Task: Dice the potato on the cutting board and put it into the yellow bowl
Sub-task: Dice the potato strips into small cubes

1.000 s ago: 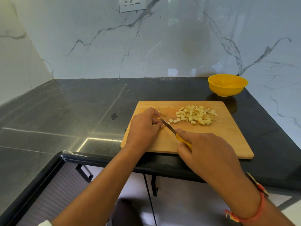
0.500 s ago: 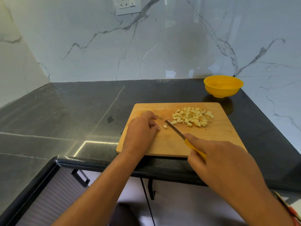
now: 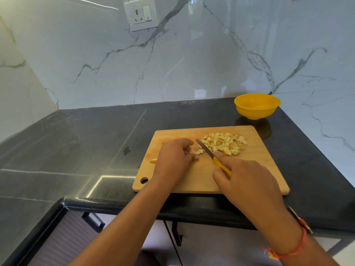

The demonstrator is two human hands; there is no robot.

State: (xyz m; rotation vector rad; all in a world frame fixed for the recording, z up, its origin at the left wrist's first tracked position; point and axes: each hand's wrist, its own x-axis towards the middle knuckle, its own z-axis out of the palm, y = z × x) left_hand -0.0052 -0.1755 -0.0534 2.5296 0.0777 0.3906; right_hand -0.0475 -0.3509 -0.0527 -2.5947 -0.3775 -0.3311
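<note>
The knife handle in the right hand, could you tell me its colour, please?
Yellow knife handle, shown best in the head view.

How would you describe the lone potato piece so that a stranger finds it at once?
A wooden cutting board lies on the black counter. Near its left edge, just left of the left hand, lies one pale potato sliver. Unlike the diced heap at the board's far right, it lies alone.

Your counter point(image 3: 80, 143): dark polished stone. On it, the cutting board point(image 3: 266, 166) sits near your front edge; the yellow bowl point(image 3: 254, 112) stands just past its far right corner
</note>
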